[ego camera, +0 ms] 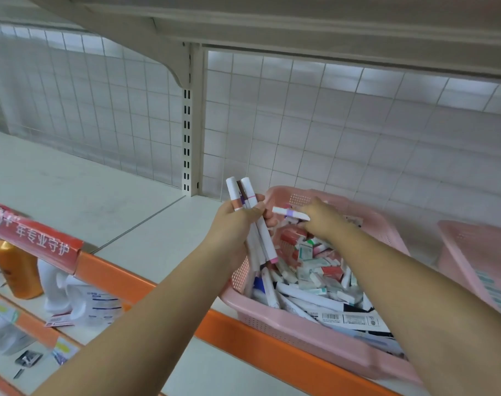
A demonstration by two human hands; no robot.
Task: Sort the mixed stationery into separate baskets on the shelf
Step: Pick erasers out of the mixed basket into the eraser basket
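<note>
Left hand [238,224] is gripping a bundle of markers [250,221]; right hand [319,217], just beside it, is pinching one marker [290,213] above a pink basket [300,324].

Shop aisle: slotted steel shelving [187,144] with wire-grid back [329,124], orange price rail [115,275], red promo strip [37,238], bottled goods [16,270] below.

Soft, even light, mild blur.
You get a bright band on the back wall [358,78]; the upper shelf [300,30] bows toward the corners.
</note>
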